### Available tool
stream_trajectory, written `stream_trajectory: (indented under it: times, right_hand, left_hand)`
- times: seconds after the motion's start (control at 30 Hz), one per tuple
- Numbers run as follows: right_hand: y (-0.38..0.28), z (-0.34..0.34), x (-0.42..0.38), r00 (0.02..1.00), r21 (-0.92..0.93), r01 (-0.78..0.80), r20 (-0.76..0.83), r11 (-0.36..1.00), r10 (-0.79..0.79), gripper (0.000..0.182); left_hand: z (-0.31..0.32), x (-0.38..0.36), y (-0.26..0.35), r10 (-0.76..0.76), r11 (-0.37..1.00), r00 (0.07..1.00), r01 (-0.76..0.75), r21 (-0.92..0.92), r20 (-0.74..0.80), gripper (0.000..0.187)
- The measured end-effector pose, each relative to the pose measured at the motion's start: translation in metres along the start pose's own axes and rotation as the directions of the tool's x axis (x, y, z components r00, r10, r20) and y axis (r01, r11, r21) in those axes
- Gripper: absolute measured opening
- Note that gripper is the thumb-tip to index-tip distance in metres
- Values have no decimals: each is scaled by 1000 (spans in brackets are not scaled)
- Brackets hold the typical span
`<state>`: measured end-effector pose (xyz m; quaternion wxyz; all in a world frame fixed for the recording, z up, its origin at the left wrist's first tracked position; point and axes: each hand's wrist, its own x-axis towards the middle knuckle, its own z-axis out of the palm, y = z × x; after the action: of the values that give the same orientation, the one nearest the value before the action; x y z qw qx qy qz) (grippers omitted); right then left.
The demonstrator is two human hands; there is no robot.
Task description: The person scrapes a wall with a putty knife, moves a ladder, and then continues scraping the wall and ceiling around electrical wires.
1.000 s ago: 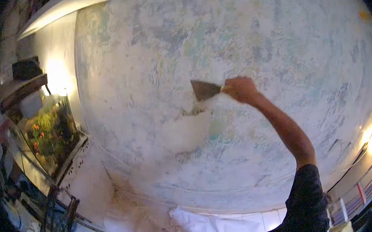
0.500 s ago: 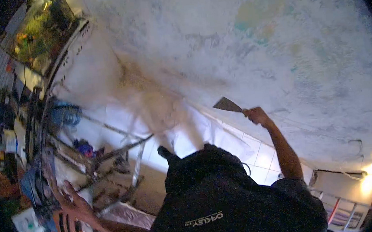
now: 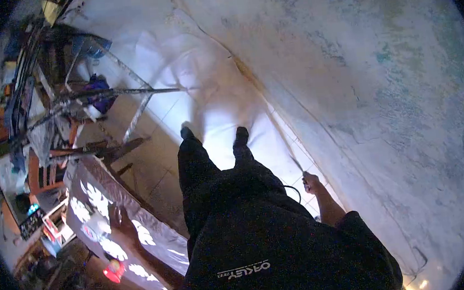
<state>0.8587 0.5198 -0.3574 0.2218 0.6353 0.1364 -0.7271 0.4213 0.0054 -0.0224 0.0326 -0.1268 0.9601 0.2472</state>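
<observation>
My right hand grips a putty knife by its handle, low beside the foot of the patchy white wall. The blade appears nearly edge-on and points forward over the tiles. My left hand is stretched out over a table with a dark cloth printed with white leaves, its fingers extended and nothing visible in them. Near those fingers is a small pale round container. A red object stands farther along the same cloth.
A metal frame with crossed legs stands ahead on the left, with a blue container and a dark purple item by it. A wooden chair stands by the table. Light sheeting covers floor along the wall.
My view has turned down and leftward toward the table. The putty knife has come down from the wall, still in my right hand. My left hand is now over the leaf-print cloth.
</observation>
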Motion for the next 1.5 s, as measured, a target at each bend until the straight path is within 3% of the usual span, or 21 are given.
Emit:
stream_trajectory:
  times: [0.07,0.13,0.17,0.23,0.27,0.3,0.33,0.5,0.57,0.6,0.7,0.8,0.97,1.03,1.17,1.2,1.27,1.37,1.43,1.47,1.5]
  right_hand:
    - [-17,19,-18,963,-87,121,-232,989,-139,38]
    - [-27,35,-38,937,-174,178,-272,969,-221,39]
    - [-31,42,-42,927,-176,168,-305,970,-216,41]
    - [-32,40,-33,949,-186,201,-206,962,-238,39]
    - [-35,44,-32,946,-205,163,-244,965,-211,39]
    - [-32,47,-31,941,-221,125,-283,967,-187,39]
    - [-27,42,-26,951,-262,150,-225,954,-211,41]
    - [15,4,-18,970,-252,204,-79,946,-230,39]
    - [43,-16,-20,945,-313,256,-116,915,-305,40]
    - [57,-19,-35,938,-372,208,-187,905,-293,42]
    - [107,-71,-46,946,-261,253,-136,932,-295,41]
    - [164,-141,-47,954,-103,258,-130,961,-270,42]
    - [210,-206,-81,924,2,186,-340,983,-174,40]
    - [223,-237,-87,939,57,205,-294,977,-180,38]
    - [226,-266,-105,948,38,240,-225,970,-226,35]
    - [225,-272,-107,942,43,239,-253,970,-221,36]
    - [222,-291,-106,937,31,237,-271,971,-220,37]
    - [209,-327,-97,956,-4,262,-135,965,-261,38]
    - [192,-336,-96,953,-86,215,-198,973,-228,38]
    - [186,-351,-96,963,-79,236,-114,969,-244,38]
    - [182,-364,-97,966,-63,254,-31,965,-256,39]
  left_hand:
    - [-2,-29,-5,-57,998,996,57,0,68,38]
    - [-1,-55,3,-105,994,990,102,34,96,35]
    - [11,-58,-58,-24,989,997,35,-146,78,32]
    - [7,-85,-25,-123,992,990,123,-2,67,28]
    - [13,-89,-88,11,979,997,4,-202,76,27]
    - [13,-101,-73,133,990,991,-134,34,24,27]
    - [10,-111,-71,43,992,998,-36,-124,53,28]
    - [9,-168,-74,16,990,993,-32,140,115,26]
    - [34,-189,-147,0,918,996,36,-396,90,28]
    - [42,-205,-153,15,909,994,33,-415,111,29]
    - [66,-259,-184,48,920,985,20,-391,164,29]
    - [82,-314,-231,92,989,930,-45,-137,357,25]
    - [109,-375,-284,461,858,853,-358,-369,246,24]
    - [102,-386,-269,94,982,789,-173,73,608,30]
    - [121,-421,-298,138,985,846,-66,-157,515,31]
    - [120,-441,-272,-11,849,888,250,-465,459,29]
    - [124,-469,-254,-179,518,880,464,-719,440,27]
    - [146,-499,-254,71,286,914,366,-886,401,21]
    - [162,-517,-249,-105,683,853,436,-586,512,19]
    - [167,-528,-254,-109,677,860,432,-596,499,19]
    - [177,-537,-275,198,957,911,-100,-272,362,15]
